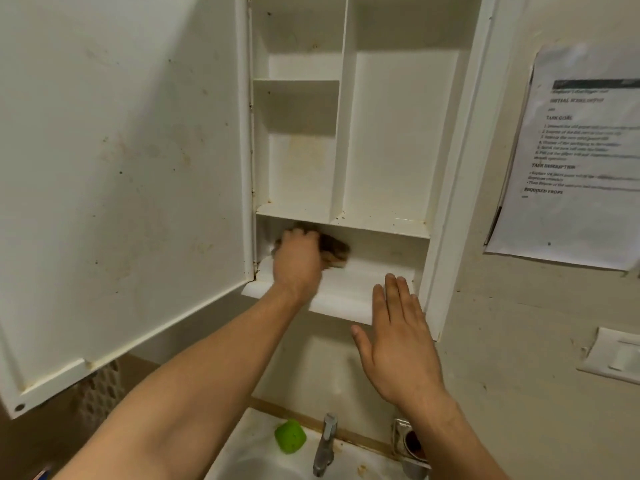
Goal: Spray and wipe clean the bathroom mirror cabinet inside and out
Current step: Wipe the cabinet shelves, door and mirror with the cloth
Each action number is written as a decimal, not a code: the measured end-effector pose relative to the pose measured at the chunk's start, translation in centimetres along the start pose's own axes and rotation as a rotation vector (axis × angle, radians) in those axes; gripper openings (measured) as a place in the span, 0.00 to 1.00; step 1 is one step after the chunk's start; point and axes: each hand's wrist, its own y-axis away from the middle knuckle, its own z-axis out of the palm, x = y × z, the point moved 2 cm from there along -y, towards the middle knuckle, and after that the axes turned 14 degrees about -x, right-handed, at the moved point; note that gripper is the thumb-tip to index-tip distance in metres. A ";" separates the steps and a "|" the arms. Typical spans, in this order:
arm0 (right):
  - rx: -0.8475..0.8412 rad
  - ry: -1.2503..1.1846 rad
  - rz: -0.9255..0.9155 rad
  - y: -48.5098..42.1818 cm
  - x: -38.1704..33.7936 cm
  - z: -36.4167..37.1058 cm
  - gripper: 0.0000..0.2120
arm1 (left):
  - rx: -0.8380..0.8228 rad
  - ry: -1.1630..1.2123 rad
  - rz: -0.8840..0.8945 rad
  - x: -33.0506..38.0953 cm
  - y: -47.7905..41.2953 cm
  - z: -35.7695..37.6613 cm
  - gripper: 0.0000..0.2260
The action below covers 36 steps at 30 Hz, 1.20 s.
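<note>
Low inside the cabinet (398,133), left grip (298,261) around a brown sponge (334,249); right grip (398,341) spread flat on the front ledge (346,292).

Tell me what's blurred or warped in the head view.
Head view: the left hand and the dark sponge it grips are motion-blurred; the right hand, fingers on the cabinet ledge, is sharp; the open door looks skewed by the wide lens; the wall notice is too soft to read; light is flat, no glare.
</note>
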 end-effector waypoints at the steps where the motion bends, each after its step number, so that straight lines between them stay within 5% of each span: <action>1: -0.004 0.017 0.008 0.6 0.3 0.3 0.38 | 0.018 0.040 -0.132 -0.9 -0.1 -0.4 0.14; 3: -0.006 0.043 0.010 1.4 0.2 1.1 0.39 | 0.071 0.214 -0.163 -0.3 0.4 -0.5 0.11; 6: 0.020 0.033 0.054 1.3 -0.8 1.3 0.39 | -0.051 0.554 0.255 6.5 2.2 0.4 0.10; 8: 0.065 -0.012 0.103 1.3 -1.3 1.2 0.34 | -0.143 0.529 0.563 10.5 3.5 0.9 0.10; 10: 0.129 -0.049 0.104 1.3 -0.9 1.4 0.29 | -0.150 0.425 0.669 10.4 3.0 1.1 0.11; 20: 0.122 -0.119 0.097 1.5 -2.2 -1.2 0.29 | -0.179 -0.467 0.110 -4.1 0.1 -2.9 0.13; 24: 0.418 -0.070 -0.047 -1.7 -2.0 -6.8 0.31 | -0.121 -0.166 -0.024 -3.6 0.4 -1.6 0.18; 27: 0.242 0.146 0.013 -5.6 -1.0 -9.7 0.37 | -0.062 0.204 -0.217 -3.7 0.1 -1.7 0.14; 29: 0.160 0.197 0.065 -6.5 -1.1 -9.4 0.40 | -0.055 0.416 -0.152 -1.6 0.4 -1.3 0.09; 31: 0.161 0.180 0.083 -6.5 -1.6 -9.0 0.40 | -0.163 0.553 0.155 1.8 1.3 -0.7 0.11; 33: 0.168 0.173 0.072 -6.4 -1.4 -9.3 0.39 | -0.278 0.455 0.451 4.4 2.2 0.2 0.09; 36: 0.112 0.193 0.027 -6.0 -0.5 -9.8 0.40 | -0.234 0.148 0.471 4.0 1.2 0.5 0.05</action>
